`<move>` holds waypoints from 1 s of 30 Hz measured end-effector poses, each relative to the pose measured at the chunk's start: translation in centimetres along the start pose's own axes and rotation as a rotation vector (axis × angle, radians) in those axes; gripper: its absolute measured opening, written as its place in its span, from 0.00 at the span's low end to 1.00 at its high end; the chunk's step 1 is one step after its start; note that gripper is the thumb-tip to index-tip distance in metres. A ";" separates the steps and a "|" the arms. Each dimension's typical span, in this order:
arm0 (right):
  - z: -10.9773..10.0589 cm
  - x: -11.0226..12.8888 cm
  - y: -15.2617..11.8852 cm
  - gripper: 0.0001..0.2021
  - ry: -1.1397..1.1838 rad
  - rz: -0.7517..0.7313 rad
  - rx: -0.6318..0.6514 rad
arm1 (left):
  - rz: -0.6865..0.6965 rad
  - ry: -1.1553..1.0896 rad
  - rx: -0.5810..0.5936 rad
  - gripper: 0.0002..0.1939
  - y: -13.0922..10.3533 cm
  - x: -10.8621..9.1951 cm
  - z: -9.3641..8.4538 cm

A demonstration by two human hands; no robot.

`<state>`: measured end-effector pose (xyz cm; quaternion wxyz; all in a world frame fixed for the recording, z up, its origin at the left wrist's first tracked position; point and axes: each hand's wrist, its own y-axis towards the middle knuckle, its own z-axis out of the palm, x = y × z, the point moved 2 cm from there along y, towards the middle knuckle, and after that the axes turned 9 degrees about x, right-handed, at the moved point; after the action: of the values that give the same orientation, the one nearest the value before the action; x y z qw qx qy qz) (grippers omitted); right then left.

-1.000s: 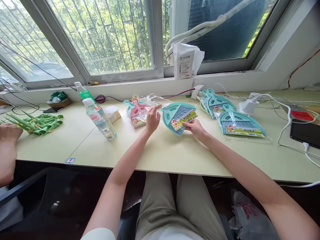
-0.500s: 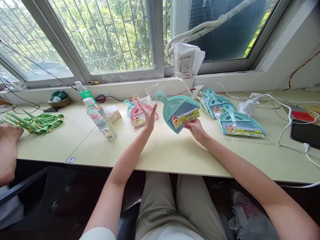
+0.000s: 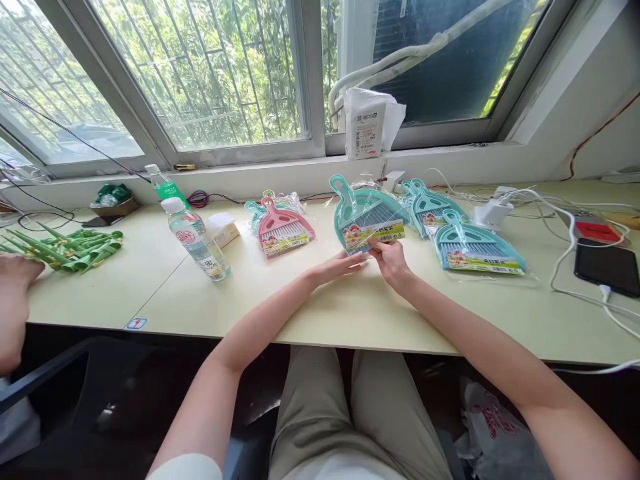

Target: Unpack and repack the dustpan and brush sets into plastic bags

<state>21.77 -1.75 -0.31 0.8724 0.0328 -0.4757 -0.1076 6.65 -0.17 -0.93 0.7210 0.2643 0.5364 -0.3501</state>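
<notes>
A turquoise dustpan-and-brush set (image 3: 367, 208) in clear plastic, with a yellow-green label, tilts up in front of me with its handle toward the window. My right hand (image 3: 393, 265) pinches its lower edge by the label. My left hand (image 3: 336, 268) is at the lower left corner of the set, fingers stretched out and tips close to the package; whether they touch it is unclear. Left of it lies a pink dustpan-and-brush set (image 3: 285, 227), over a turquoise one partly hidden. To the right are more turquoise sets (image 3: 477, 245), bagged and labelled.
Left on the table (image 3: 210, 313) stand a clear bottle (image 3: 195, 240) and a green-labelled bottle (image 3: 166, 187), beside a tissue box (image 3: 223, 230). Another person's hand (image 3: 20, 270) rests by green leaf bundles (image 3: 75, 248). Cables and a black phone (image 3: 607, 267) lie right.
My left hand has come down and right, from raised beside the pink set to the lower edge of the held turquoise set. That set has shifted slightly right.
</notes>
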 end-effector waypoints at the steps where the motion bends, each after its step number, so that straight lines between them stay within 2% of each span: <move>1: 0.0 -0.1 0.1 0.23 0.003 0.001 -0.003 | 0.060 -0.028 -0.047 0.27 0.2 -0.2 -0.2; 4: 0.2 -0.6 0.1 0.22 -0.011 0.040 0.008 | 0.307 -0.100 -0.238 0.28 0.6 -1.0 -0.6; 6: 0.4 -0.6 0.0 0.22 -0.050 0.067 0.028 | 0.374 -0.128 -0.302 0.28 0.8 -0.9 -0.2; 8: 0.5 -0.3 0.0 0.24 -0.100 0.048 0.042 | 0.325 -0.149 -0.304 0.27 1.1 0.0 0.8; 11: 0.4 0.5 0.3 0.25 -0.214 -0.014 0.047 | 0.177 -0.161 -0.217 0.27 1.5 1.9 2.4; 13: 0.3 0.9 0.7 0.26 -0.303 -0.028 0.077 | 0.140 -0.140 -0.201 0.27 1.6 2.3 2.7; 17: 0.1 1.2 1.4 0.29 -0.399 0.004 0.190 | 0.274 -0.043 -0.263 0.31 1.4 1.3 1.5; 19: -0.2 1.3 1.6 0.31 -0.433 0.043 0.205 | 0.294 -0.002 -0.265 0.31 1.2 0.8 0.9; 23: -0.6 1.8 1.5 0.36 -0.476 0.110 0.227 | 0.189 0.067 -0.301 0.34 0.7 0.6 0.6; 25: -0.6 2.0 1.5 0.37 -0.489 0.131 0.227 | 0.159 0.098 -0.278 0.35 0.5 0.7 0.7; 30: -0.7 1.6 1.3 0.34 -0.473 0.169 0.160 | 0.130 0.102 -0.272 0.35 0.5 0.6 0.6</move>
<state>23.35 -0.83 0.83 0.7375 0.0359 -0.6743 -0.0012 7.53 -0.45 -1.32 0.7432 0.2157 0.5964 -0.2132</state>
